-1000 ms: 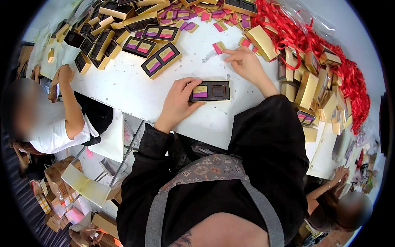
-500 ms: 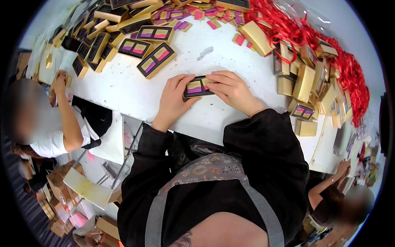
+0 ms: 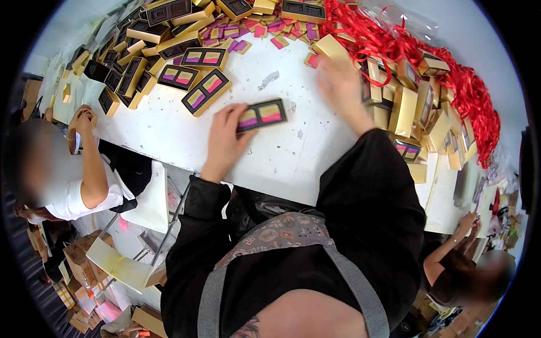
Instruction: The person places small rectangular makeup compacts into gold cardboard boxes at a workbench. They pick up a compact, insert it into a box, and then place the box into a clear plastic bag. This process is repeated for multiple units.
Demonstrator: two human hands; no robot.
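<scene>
My left hand (image 3: 228,132) is closed on the left end of a small gold-edged box with a black two-slot insert (image 3: 270,111). One slot holds a gold-and-purple piece, partly covered by my fingers, and the other a gold-and-pink piece. Further right and away from me, my right hand (image 3: 341,84) is smeared by motion, its fingers at the near side of a plain gold box cover (image 3: 331,47). Whether they touch it cannot be made out. To the left lie three filled boxes, the nearest being a tilted one (image 3: 206,92).
Boxes with black inserts (image 3: 131,76) pile up at the far left. Small coloured pieces (image 3: 241,46) are scattered at the back. Red ribbon (image 3: 389,34) and gold boxes (image 3: 403,110) crowd the right side. Two people sit nearby, one at left (image 3: 93,188), one at right (image 3: 439,270).
My right hand has left the box and moved away toward the gold cover. The box, in my left hand, has tilted and shifted slightly left.
</scene>
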